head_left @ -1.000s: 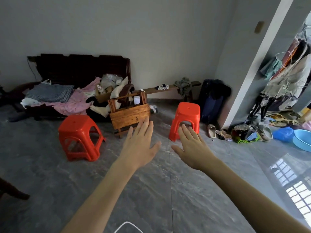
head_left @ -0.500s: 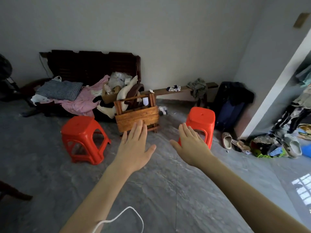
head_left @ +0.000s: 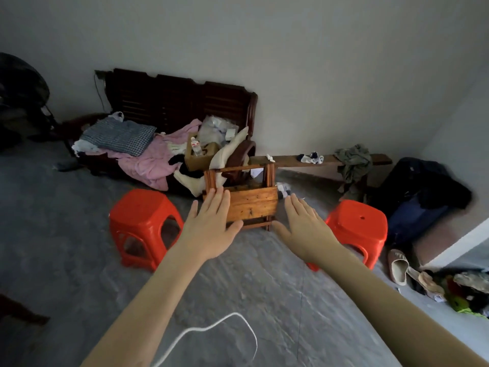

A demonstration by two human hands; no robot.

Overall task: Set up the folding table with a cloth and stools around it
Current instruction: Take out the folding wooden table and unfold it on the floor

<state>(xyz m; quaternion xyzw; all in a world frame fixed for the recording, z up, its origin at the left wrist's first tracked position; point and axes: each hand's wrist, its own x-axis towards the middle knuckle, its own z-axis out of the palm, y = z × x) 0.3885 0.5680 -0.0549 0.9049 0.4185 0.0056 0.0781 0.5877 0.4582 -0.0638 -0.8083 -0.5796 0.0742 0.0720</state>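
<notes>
Against the sofa (head_left: 185, 107), on the floor straight ahead of the person, the folded table (head_left: 251, 205) stands on edge, its plank face turned toward the hands and its long side running left to right. Both arms reach out toward it. The left hand (head_left: 209, 229) has its fingers straight and spread, holding nothing, with the fingertips over the table's left edge; from here it is hard to say whether they touch the wood or hang just short of it. The right hand (head_left: 304, 229) is likewise flat and spread, empty, just off the table's right edge. So the table lies between the two hands, about equally near each, and a two-sided grip on its short ends looks like the natural next move. One red stool (head_left: 144, 215) sits to the left of the table, the other stool (head_left: 357, 226) to the right, partly behind the right forearm. A checked cloth (head_left: 119, 136) lies on the sofa, well apart from the hands.
</notes>
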